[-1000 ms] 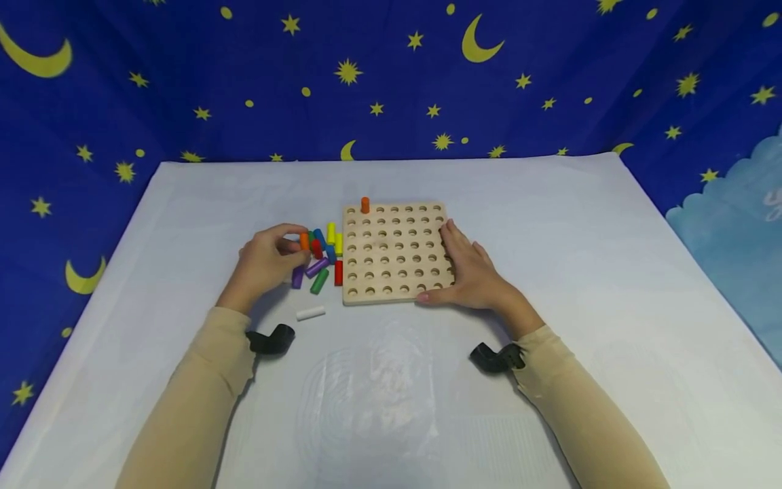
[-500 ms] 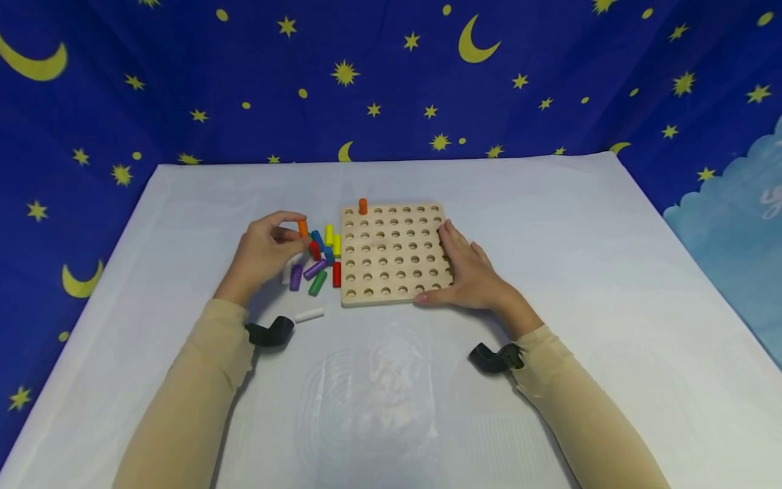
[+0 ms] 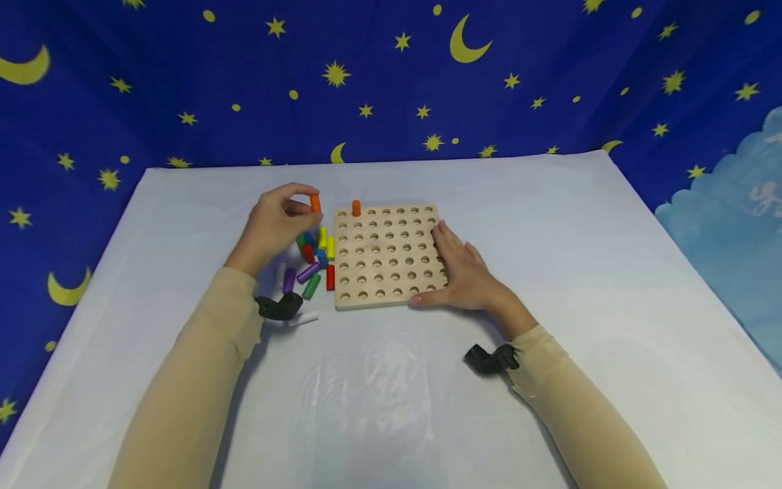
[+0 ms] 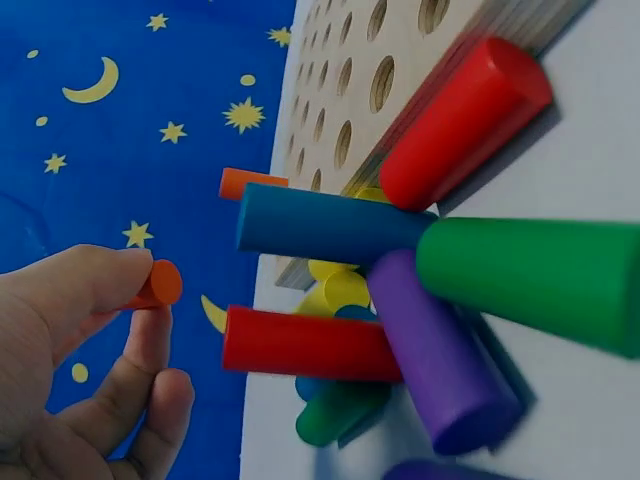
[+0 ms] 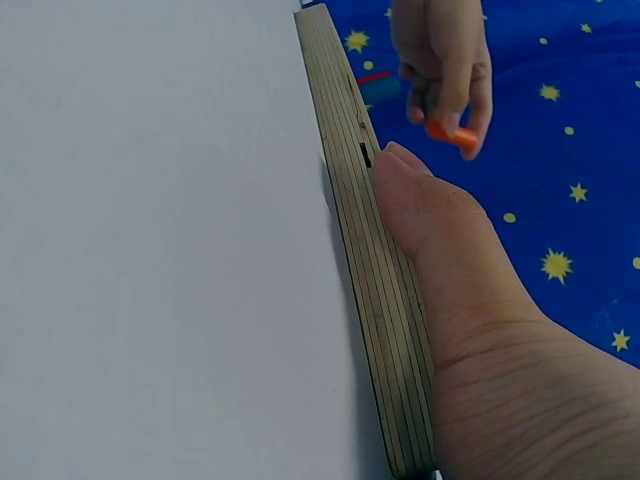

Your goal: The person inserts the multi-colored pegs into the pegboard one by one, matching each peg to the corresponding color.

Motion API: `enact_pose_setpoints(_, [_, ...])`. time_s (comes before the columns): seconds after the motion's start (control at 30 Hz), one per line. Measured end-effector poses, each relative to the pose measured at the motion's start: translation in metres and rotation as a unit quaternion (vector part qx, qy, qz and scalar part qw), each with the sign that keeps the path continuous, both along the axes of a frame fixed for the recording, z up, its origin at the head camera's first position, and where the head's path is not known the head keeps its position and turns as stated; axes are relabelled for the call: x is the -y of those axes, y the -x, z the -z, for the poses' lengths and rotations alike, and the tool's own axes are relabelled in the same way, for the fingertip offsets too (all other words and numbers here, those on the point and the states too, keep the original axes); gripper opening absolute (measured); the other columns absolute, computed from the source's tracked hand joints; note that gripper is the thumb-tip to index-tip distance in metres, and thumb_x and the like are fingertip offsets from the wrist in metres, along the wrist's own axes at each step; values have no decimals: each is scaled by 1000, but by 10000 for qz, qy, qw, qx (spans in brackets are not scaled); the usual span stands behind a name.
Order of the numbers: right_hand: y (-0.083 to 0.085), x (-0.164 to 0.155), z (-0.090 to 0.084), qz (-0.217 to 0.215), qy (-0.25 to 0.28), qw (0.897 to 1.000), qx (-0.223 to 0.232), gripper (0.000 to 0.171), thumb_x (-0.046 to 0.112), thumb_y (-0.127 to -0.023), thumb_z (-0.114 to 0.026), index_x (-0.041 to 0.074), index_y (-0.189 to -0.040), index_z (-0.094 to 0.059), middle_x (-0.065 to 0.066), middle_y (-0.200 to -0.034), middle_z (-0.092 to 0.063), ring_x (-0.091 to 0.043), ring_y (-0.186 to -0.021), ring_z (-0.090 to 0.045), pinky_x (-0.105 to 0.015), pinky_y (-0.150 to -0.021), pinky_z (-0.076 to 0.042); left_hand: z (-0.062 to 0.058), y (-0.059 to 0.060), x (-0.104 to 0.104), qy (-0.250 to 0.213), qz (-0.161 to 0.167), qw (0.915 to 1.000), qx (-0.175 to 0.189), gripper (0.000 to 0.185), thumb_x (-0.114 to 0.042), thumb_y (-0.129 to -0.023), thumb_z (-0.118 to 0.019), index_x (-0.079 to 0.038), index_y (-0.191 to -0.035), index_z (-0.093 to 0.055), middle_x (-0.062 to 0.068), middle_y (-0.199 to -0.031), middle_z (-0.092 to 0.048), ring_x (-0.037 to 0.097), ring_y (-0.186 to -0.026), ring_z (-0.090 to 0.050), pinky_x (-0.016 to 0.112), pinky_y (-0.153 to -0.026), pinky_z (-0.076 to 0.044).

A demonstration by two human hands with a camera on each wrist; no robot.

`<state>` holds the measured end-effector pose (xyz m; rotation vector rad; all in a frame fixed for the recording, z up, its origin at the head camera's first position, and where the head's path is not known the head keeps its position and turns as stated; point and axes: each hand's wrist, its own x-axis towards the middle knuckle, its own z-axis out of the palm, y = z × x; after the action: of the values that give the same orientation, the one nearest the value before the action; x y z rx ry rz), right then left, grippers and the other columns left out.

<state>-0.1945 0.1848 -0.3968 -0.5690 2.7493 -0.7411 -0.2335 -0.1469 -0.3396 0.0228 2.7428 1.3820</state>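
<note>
L hand (image 3: 277,224) is raised just above the table (image 3: 550,272), left of centre in the head view, forearm coming up from the lower left. Thumb & fingertips pinch an orange peg (image 3: 315,202), held roughly upright, just off the upper-left corner of the board (image 3: 387,255). In the L wrist view the same peg (image 4: 157,284) shows at mid-left between thumb and forefinger, other fingers curled under.

R hand (image 3: 461,268) lies flat, fingers straight, palm down on the board's right edge, thumb along the near edge; forearm runs in from the lower right. R wrist view shows the palm (image 5: 450,260) pressed on the board's side (image 5: 375,300), w/ the L hand & peg at the top of frame.

A 2nd orange peg (image 3: 356,208) stands in a hole in the board's top row, near the upper-left corner. Loose pegs (image 3: 311,261) (red, blue, yellow, green, purple) lie in a heap touching the board's left edge; a white peg (image 3: 303,318) lies apart, lower down, partly behind the L wrist cam.

Vs 1 s ago: L hand was down in the heap w/ the orange peg among the others; 0.5 s ago it had lifted slightly. Now it's higher and nearer the board's top-left corner. R hand, board, standing peg & heap unchanged. Whole view has shifted a bit.
</note>
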Motion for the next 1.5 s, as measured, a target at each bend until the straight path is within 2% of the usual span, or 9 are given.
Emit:
enact_pose_setpoints(0.07, [0, 0, 1, 4, -15, 10000, -7, 137, 69, -68, -79, 15, -159, 9, -3, -167, 13, -22, -156, 6, -53, -123, 4, 1, 4, -3, 62, 88, 9999, -49, 43, -24, -93, -70, -20, -134, -58, 12, -112, -67, 27, -105, -62, 53, -109, -36])
enact_pose_setpoints(0.13, [0, 0, 1, -2, -43, 10000, -21, 137, 69, -68, -78, 15, -159, 9, -3, -167, 13, -22, -156, 6, -53, -123, 3, 2, 8, -6, 160, 148, 9997, -73, 42, -24, -93, -70, -19, -134, -59, 13, -111, -67, 28, -106, -63, 62, -117, -18])
enact_pose_setpoints(0.23, [-1, 0, 1, -22, -60, 10000, -31, 137, 69, -68, -78, 15, -159, 9, -3, -167, 13, -23, -156, 5, -53, -123, 3, 5, 13, -10, 307, 179, 9993, -85, 42, -23, -93, -70, -18, -133, -59, 14, -111, -69, 30, -108, -63, 70, -114, 10])
enact_pose_setpoints(0.33, [-1, 1, 1, -43, -43, 10000, -34, 137, 69, -68, -78, 15, -159, 9, -3, -167, 13, -23, -156, 5, -53, -123, 3, 7, 17, -12, 340, 143, 9993, -112, 41, -23, -93, -71, -18, -132, -60, 14, -110, -70, 30, -108, -63, 69, -115, 9])
enact_pose_setpoints(0.53, [0, 3, 0, -48, 5, 10000, -36, 137, 69, -68, -78, 16, -159, 9, -3, -167, 13, -22, -156, 5, -53, -123, 3, 12, 24, -17, 367, 173, 9986, -336, 40, -22, -91, -73, -16, -129, -63, 14, -109, -71, 31, -104, -65, 65, -115, 1])
enact_pose_setpoints(0.8, [1, 5, 1, -48, -6, 10000, -50, 137, 69, -67, -78, 16, -159, 9, -2, -167, 13, -20, -156, 4, -51, -123, 4, 17, 32, -21, 596, 91, 9976, -350, 38, -22, -91, -73, -16, -127, -64, 15, -110, -72, 34, -108, -61, 59, -106, -10])
enact_pose_setpoints(1.2, [1, 4, 1, 28, -45, 10000, 19, 137, 69, -68, -78, 17, -159, 10, -1, -167, 14, -19, -156, 5, -50, -123, 4, 25, 39, -30, 1018, 178, 9924, -673, 36, -19, -90, -74, -16, -124, -64, 13, -110, -73, 33, -108, -61, 54, -98, -15])
enact_pose_setpoints(1.5, [0, 0, 1, 81, -67, 9999, 51, 137, 68, -68, -79, 17, -159, 10, -1, -167, 14, -19, -156, 5, -50, -123, 5, 28, 40, -37, 1111, 216, 9900, -843, 32, -17, -89, -74, -15, -120, -65, 13, -109, -73, 32, -106, -62, 53, -94, -17])
